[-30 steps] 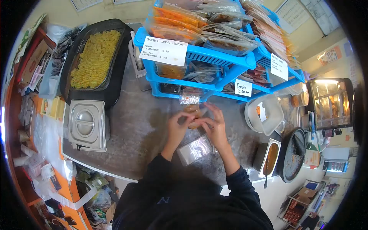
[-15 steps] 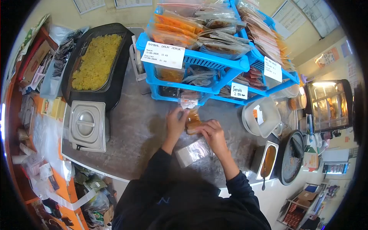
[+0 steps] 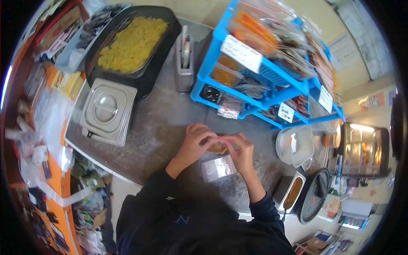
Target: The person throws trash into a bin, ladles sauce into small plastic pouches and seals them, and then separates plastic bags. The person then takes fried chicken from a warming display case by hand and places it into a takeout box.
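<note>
A small plastic bag with brown-orange sauce point(image 3: 218, 148) is between my hands above the grey worktop. My left hand point(image 3: 196, 141) pinches the bag's upper edge with thumb and finger. On the same edge my right hand point(image 3: 240, 152) is closed, its fingertips touching those of the left. The fingers cover most of the bag. Just below my hands lies a stack of clear empty bags point(image 3: 218, 168). Behind them stands a blue rack point(image 3: 272, 101) filled with packed sauce bags and bearing white labels.
A lidded steel container point(image 3: 106, 111) and a black tray of yellow food point(image 3: 131, 44) stand at the left. To the right are plastic tubs point(image 3: 293, 146), a steel sauce container point(image 3: 293, 193) and a black round pan point(image 3: 312, 204). A tape dispenser point(image 3: 185, 63) stands beside the rack.
The view has turned, so the rack appears farther right. My hands have come together at the bag's edge, and the bag now sits lower, away from the rack.
</note>
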Motion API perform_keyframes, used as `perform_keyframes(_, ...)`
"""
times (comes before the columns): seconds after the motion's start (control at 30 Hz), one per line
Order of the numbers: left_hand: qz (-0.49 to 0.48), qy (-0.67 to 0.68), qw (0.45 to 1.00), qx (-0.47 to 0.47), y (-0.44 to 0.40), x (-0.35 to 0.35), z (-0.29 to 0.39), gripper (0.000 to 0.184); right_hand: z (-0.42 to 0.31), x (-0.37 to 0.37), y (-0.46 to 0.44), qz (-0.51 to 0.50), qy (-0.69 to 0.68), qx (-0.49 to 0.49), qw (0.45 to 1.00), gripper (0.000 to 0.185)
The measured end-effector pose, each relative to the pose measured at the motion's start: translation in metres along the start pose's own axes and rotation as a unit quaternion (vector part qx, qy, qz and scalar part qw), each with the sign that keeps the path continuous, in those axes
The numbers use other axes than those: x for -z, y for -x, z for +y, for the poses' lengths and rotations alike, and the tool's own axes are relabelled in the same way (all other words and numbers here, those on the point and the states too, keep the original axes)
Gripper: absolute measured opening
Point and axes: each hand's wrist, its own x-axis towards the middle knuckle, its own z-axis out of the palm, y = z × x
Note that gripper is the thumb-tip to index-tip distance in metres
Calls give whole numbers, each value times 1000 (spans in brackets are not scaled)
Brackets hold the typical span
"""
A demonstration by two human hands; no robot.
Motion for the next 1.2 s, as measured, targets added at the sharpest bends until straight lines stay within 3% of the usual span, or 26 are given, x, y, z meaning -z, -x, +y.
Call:
perform_keyframes(0.1,35,204,968,139,-10,22,19,14,-37,0,-21,7,-26,-7,1000,12)
perform_keyframes(0.2,35,161,984,72,-11,44,17,11,-58,2,-35,-46,-7,-4,999,14)
perform_keyframes(0.3,150,113,982,24,-23,57,22,8,-65,16,-61,7,92,149,985,18)
perform_keyframes(0.33,194,131,972,4,-32,62,18,11,-69,19,-74,49,105,131,985,23)
perform_keyframes(0.43,290,269,914,86,-63,77,10,12,-51,27,-109,119,189,84,971,33)
perform_keyframes(0.57,400,225,888,13,-141,109,-24,12,-20,46,-157,70,212,-63,973,36)
perform_keyframes(0.63,423,230,876,-26,-184,121,-40,13,59,59,-180,91,298,-51,949,33)
perform_keyframes(0.67,430,236,870,-41,-204,124,-46,13,57,57,-191,84,340,-66,934,35)
perform_keyframes(0.7,421,273,864,-46,-223,122,-52,14,55,55,-203,75,382,-80,918,37)
perform_keyframes(0.73,410,307,857,-54,-242,118,-58,14,2,36,-229,50,420,-112,899,44)
perform_keyframes(0.8,388,357,847,-68,-278,107,-69,15,-4,24,-266,51,409,-100,906,49)
perform_keyframes(0.87,363,391,843,-73,-305,89,-75,15,61,31,-283,100,312,-16,945,44)
perform_keyframes(0.97,344,372,862,-18,-330,57,-81,15,63,42,-284,-117,124,-27,985,34)
perform_keyframes(1.1,284,398,872,-17,-334,24,-75,18,5,32,-240,-76,147,-41,985,24)
perform_keyframes(1.13,222,449,865,-10,-328,26,-68,17,-10,27,-229,-78,140,-60,985,23)
perform_keyframes(1.2,180,421,888,-44,-330,19,-66,17,-15,27,-218,-80,128,-63,987,23)
